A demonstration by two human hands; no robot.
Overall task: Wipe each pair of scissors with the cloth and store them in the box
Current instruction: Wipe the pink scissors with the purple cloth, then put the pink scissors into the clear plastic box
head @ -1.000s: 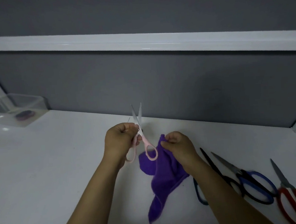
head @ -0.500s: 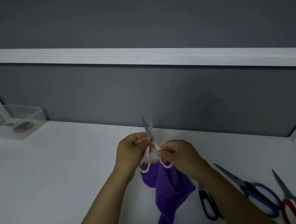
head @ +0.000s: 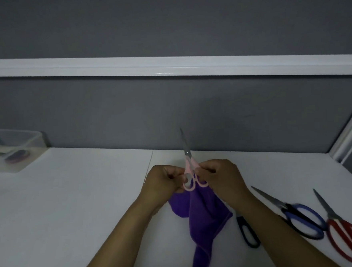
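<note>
Small pink-handled scissors [head: 187,154] stand upright above the table, blades together and pointing up. My left hand [head: 164,183] grips their left handle loop with curled fingers. My right hand [head: 222,178] is curled against the right handle loop and pinches a purple cloth [head: 204,221], which hangs down from the handles onto the table. A clear plastic box [head: 28,141] sits at the far left by the wall, with a dark item inside it.
Three more pairs lie on the white table [head: 71,203] to the right: black-handled scissors [head: 247,230] partly under my right forearm, blue-handled scissors [head: 302,220], and red-handled scissors [head: 349,238]. A grey partition wall runs behind and at the right.
The scissor blades went from slightly apart to together. My right hand moved left with the cloth until it met the pink handles beside my left hand.
</note>
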